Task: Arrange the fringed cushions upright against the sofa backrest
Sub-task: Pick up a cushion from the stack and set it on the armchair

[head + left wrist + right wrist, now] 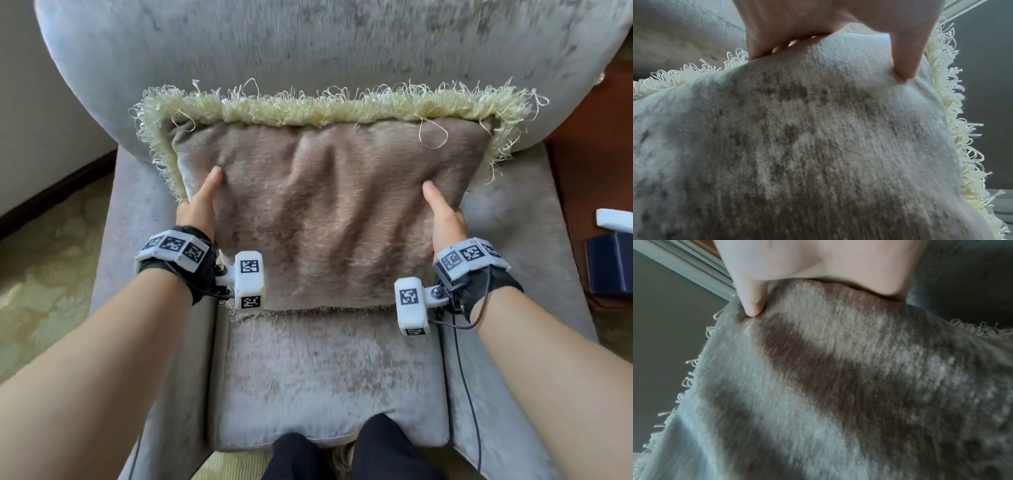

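Observation:
A brown velvet cushion (325, 212) with a pale yellow fringe (308, 106) leans tilted against the grey backrest (308, 44), its lower edge on the seat (325, 370). My left hand (200, 202) grips its left side, thumb on the front face and fingers hidden behind. My right hand (443, 212) grips the right side the same way. In the left wrist view the cushion (818, 146) fills the picture with my thumb (906, 65) pressed into it. The right wrist view shows the cushion (828, 394) and my thumb (752, 305) dented into the fabric.
The grey armrests (150, 342) flank the seat on both sides. A dark wooden side table (589, 178) stands at the right with a white object (615, 219) and a dark blue box (609, 263). Patterned carpet (44, 274) lies at the left. My dark-trousered legs (342, 455) touch the seat's front.

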Action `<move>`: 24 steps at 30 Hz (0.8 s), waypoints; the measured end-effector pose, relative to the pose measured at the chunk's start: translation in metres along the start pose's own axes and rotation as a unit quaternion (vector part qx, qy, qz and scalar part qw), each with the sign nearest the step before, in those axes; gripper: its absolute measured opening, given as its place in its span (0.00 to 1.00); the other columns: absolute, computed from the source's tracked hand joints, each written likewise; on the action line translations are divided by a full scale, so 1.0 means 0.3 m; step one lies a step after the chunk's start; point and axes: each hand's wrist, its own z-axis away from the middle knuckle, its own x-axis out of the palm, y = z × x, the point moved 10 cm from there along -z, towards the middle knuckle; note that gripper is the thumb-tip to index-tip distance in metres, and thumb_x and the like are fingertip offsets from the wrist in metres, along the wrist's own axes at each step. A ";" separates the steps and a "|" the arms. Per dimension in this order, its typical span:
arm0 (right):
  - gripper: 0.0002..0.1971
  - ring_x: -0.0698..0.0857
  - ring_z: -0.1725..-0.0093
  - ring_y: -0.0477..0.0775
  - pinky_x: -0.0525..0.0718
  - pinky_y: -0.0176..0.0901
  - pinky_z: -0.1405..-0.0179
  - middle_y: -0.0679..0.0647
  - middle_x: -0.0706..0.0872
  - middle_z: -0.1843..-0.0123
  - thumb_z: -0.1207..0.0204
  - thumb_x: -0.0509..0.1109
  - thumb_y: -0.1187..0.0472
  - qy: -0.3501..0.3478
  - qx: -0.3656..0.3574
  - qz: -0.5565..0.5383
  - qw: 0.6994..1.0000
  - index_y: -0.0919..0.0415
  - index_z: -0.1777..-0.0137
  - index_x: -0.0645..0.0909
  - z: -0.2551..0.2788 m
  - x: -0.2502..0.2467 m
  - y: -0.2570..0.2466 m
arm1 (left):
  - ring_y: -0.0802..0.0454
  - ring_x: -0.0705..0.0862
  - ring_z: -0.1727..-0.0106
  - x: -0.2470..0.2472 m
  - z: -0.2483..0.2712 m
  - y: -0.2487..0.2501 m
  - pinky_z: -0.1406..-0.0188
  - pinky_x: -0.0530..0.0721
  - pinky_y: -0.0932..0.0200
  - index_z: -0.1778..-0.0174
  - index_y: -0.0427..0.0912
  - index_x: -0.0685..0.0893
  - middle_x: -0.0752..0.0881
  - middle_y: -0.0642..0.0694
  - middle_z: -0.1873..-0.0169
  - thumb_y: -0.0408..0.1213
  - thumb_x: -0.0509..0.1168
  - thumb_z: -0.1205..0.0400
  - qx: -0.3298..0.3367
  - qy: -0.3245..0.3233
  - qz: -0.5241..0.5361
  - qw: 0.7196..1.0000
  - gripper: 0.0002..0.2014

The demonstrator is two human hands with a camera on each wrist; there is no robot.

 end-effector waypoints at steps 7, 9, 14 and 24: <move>0.37 0.73 0.38 0.48 0.64 0.36 0.41 0.52 0.75 0.27 0.25 0.70 0.39 -0.013 -0.019 0.010 1.000 0.59 0.21 0.67 -0.063 0.066 -0.053 | 0.33 0.67 0.12 0.028 0.020 0.072 0.16 0.65 0.27 0.08 0.47 0.59 0.66 0.37 0.11 0.85 0.72 0.71 0.010 0.015 -0.015 1.000 0.90; 0.40 0.72 0.29 0.50 0.62 0.37 0.40 0.53 0.72 0.23 0.24 0.69 0.38 -0.010 -0.021 0.032 0.999 0.60 0.19 0.63 -0.081 0.067 -0.055 | 0.34 0.70 0.14 0.054 0.069 0.131 0.17 0.69 0.29 0.09 0.44 0.60 0.68 0.38 0.13 0.86 0.72 0.55 0.047 0.020 -0.042 0.998 0.81; 0.51 0.61 0.17 0.54 0.58 0.46 0.24 0.53 0.59 0.14 0.28 0.69 0.32 0.028 -0.050 0.069 0.996 0.57 0.14 0.50 -0.119 0.064 -0.091 | 0.38 0.66 0.11 0.083 0.057 0.214 0.11 0.63 0.40 0.07 0.40 0.50 0.64 0.38 0.11 0.68 0.72 0.23 0.091 0.063 -0.084 0.990 0.59; 0.49 0.79 0.31 0.54 0.72 0.49 0.27 0.50 0.78 0.28 0.35 0.76 0.33 0.011 -0.012 -0.023 1.000 0.56 0.18 0.63 -0.131 0.107 -0.094 | 0.42 0.74 0.16 0.100 0.027 0.218 0.16 0.72 0.48 0.10 0.38 0.60 0.72 0.42 0.15 0.72 0.72 0.26 0.086 0.044 -0.089 0.991 0.57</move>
